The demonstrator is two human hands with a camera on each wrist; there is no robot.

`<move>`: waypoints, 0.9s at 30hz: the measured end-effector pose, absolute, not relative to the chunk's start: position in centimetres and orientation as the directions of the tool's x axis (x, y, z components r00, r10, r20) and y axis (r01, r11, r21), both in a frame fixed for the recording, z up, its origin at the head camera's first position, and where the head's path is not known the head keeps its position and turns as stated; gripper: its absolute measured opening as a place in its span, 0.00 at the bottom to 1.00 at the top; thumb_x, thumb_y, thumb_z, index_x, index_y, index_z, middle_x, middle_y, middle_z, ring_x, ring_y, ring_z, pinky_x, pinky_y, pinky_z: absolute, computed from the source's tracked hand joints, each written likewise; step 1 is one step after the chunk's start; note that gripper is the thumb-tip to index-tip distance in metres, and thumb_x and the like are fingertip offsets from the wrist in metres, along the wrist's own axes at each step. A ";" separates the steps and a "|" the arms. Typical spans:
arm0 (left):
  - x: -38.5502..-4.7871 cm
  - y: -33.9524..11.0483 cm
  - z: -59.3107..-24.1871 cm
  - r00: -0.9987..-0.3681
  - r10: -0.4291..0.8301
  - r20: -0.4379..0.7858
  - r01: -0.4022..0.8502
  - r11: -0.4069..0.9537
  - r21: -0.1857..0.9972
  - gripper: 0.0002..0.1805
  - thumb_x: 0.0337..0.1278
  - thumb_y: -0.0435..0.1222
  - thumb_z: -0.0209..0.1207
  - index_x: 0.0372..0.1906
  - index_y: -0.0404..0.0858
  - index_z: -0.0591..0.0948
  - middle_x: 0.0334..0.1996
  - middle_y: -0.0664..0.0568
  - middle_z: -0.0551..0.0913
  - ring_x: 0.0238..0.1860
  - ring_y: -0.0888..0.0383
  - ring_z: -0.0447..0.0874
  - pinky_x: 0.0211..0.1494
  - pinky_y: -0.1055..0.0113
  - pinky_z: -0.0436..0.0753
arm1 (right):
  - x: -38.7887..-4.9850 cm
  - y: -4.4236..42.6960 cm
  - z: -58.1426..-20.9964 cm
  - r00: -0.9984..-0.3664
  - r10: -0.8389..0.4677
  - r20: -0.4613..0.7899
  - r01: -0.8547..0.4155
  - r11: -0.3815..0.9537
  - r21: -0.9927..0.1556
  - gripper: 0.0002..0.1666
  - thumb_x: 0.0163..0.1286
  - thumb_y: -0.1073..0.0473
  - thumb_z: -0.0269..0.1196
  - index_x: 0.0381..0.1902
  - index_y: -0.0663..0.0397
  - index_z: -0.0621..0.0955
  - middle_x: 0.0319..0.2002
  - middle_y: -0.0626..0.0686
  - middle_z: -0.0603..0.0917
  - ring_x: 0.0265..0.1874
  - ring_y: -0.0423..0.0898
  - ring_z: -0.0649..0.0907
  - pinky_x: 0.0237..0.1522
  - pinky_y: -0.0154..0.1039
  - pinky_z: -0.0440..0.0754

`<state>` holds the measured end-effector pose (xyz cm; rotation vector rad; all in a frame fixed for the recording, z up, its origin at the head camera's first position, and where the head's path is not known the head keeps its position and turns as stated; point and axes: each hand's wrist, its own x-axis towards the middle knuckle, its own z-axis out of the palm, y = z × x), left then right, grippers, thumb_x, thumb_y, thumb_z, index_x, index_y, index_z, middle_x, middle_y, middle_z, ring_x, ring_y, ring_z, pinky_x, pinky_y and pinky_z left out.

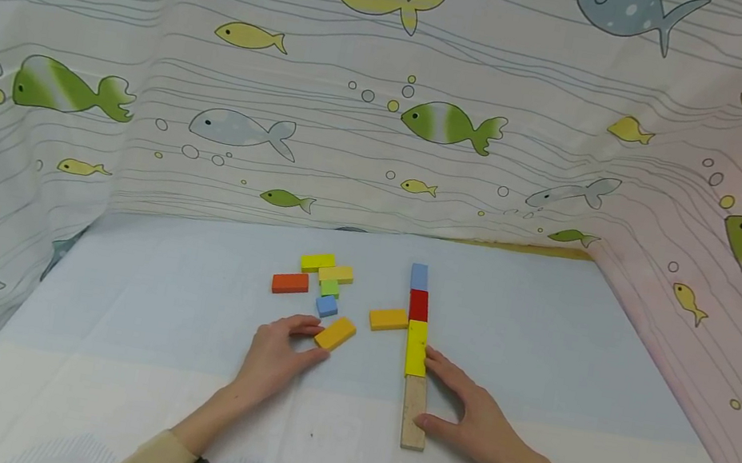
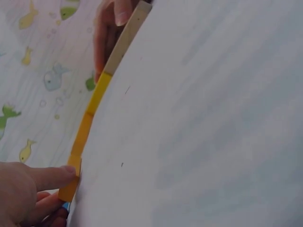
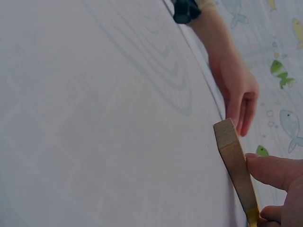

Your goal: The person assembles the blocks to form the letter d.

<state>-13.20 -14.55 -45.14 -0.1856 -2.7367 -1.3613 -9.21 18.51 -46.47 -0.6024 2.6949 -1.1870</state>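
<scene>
My left hand [image 1: 277, 354] pinches an orange-yellow block [image 1: 335, 333] between thumb and fingers, close to the table. To the right, a straight line of blocks runs away from me: a plain wooden block [image 1: 414, 416] nearest, then a yellow block [image 1: 416, 348], a red block [image 1: 418, 305] and a blue block [image 1: 419, 276]. A second orange-yellow block [image 1: 388, 319] juts left from this line, about where red meets yellow. Along the line's right side lies my right hand [image 1: 478, 427], its thumb touching the wooden block and its extended fingers beside the yellow one.
Beyond my left hand lie loose blocks: a small blue one [image 1: 327, 305], a green one [image 1: 329, 288], an orange-red one [image 1: 291, 284], a bright yellow one [image 1: 317, 262] and a duller yellow one [image 1: 338, 274]. A fish-patterned curtain [image 1: 360, 116] borders the table's back and sides.
</scene>
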 end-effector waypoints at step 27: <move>-14.2 -12.8 -45.0 -0.992 0.072 0.102 0.125 0.600 0.790 0.26 0.51 0.39 0.74 0.57 0.38 0.83 0.44 0.54 0.89 0.54 0.51 0.80 0.64 0.47 0.73 | -9.2 18.5 -46.3 -0.910 -0.414 0.039 -0.305 0.601 -0.739 0.48 0.61 0.34 0.68 0.76 0.32 0.65 0.77 0.34 0.59 0.77 0.44 0.61 0.72 0.62 0.64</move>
